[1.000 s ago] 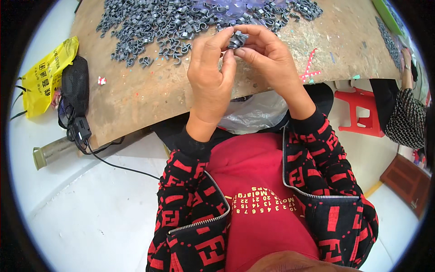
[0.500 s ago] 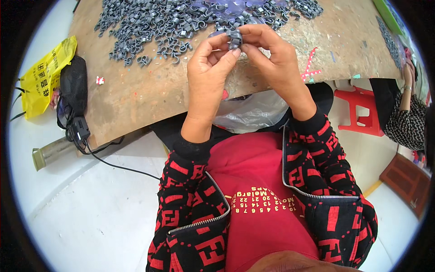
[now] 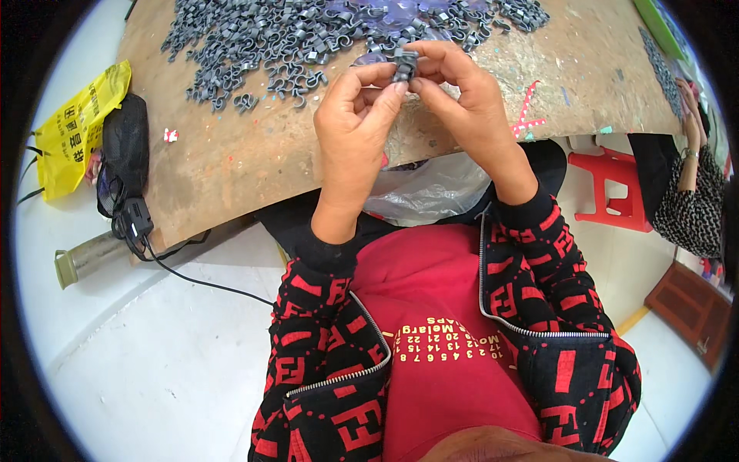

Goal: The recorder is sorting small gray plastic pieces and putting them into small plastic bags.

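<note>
A small grey plastic clip point(image 3: 404, 65) is pinched between the fingertips of both hands above the near edge of a worn wooden board point(image 3: 254, 162). My left hand point(image 3: 356, 127) holds it from the left with thumb and forefinger. My right hand point(image 3: 462, 100) grips it from the right. Behind the hands a wide heap of several similar grey clips point(image 3: 277, 35) covers the far part of the board. Clear purplish suction cups point(image 3: 385, 15) lie among them.
A clear plastic bag point(image 3: 431, 192) hangs under the board at my lap. A yellow bag point(image 3: 73, 131), a black pouch with charger and cable point(image 3: 127, 192) and a green bottle point(image 3: 85, 258) lie left. A red stool point(image 3: 616, 189) and another person's arm point(image 3: 689, 185) are at the right.
Both hands have risen slightly toward the heap, still working the clip between the fingertips. The fingers have shifted their hold a little.
</note>
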Demonstrator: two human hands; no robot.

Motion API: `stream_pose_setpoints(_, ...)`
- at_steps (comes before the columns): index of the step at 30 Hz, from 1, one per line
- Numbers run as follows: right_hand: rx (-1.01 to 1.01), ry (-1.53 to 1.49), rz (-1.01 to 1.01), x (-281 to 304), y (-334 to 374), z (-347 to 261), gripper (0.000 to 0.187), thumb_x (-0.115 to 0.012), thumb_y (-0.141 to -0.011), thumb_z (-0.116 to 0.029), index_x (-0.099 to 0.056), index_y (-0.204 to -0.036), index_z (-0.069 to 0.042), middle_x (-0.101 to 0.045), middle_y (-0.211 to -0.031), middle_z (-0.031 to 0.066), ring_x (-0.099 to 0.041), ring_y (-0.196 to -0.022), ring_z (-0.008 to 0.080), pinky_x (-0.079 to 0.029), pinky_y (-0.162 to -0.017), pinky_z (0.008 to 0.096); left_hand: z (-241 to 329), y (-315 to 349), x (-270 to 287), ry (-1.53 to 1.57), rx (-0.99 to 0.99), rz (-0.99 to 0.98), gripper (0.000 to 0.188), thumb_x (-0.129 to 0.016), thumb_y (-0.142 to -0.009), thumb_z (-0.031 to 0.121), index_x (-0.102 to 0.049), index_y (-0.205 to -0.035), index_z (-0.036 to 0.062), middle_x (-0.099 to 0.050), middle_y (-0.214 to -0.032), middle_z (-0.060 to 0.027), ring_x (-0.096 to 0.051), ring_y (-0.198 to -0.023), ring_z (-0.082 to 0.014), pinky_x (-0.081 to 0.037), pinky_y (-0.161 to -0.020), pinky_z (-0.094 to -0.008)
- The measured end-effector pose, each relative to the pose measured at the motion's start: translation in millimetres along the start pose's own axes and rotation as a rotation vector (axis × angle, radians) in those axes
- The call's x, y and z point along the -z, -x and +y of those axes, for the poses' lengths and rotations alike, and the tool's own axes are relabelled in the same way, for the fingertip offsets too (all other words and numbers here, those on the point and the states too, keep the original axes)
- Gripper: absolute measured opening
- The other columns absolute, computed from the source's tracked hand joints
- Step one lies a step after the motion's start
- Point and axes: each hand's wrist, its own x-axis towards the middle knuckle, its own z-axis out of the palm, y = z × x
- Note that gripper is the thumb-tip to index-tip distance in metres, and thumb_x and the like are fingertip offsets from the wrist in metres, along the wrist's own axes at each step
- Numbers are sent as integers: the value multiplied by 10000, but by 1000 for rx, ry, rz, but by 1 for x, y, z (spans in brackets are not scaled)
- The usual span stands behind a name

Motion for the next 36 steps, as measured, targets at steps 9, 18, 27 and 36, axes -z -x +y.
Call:
stream_pose_setpoints(9,-50,-31,-24,3,0,0,287,-612,-863,-55,-590,-1146,-21,-631,-936,31,-589,-874,101,-463,-790,245,0,-2,6,-582,-430,40,153,-663,-785,1,-618,-930,8,-623,-829,-82,-617,-646,-152,-496,-588,-266)
stream_pose_setpoints(18,61,56,-7,9,-2,-7,271,-633,-837,-45,-625,-1107,-24,-609,-965,21,-551,-831,92,-459,-750,241,-3,-3,8,-694,-599,40,187,-669,-752,-23,-605,-921,25,-622,-832,-92,-627,-658,-192,-507,-600,-292)
stream_pose_setpoints(27,-131,-412,-14,8,0,4,210,-579,-893,-27,-596,-1100,7,-615,-1041,53,-589,-913,111,-485,-796,239,-9,-2,11,-380,-317,42,164,-646,-762,-42,-611,-914,8,-645,-836,-79,-647,-710,-140,-510,-627,-258)
stream_pose_setpoints(36,-39,-203,-11,11,0,2,185,-567,-905,-8,-584,-1088,13,-616,-1013,45,-590,-922,108,-493,-829,251,6,1,2,21,-41,-106,239,-614,-872,25,-608,-1107,-14,-643,-946,-63,-638,-846,-138,-510,-720,-230)
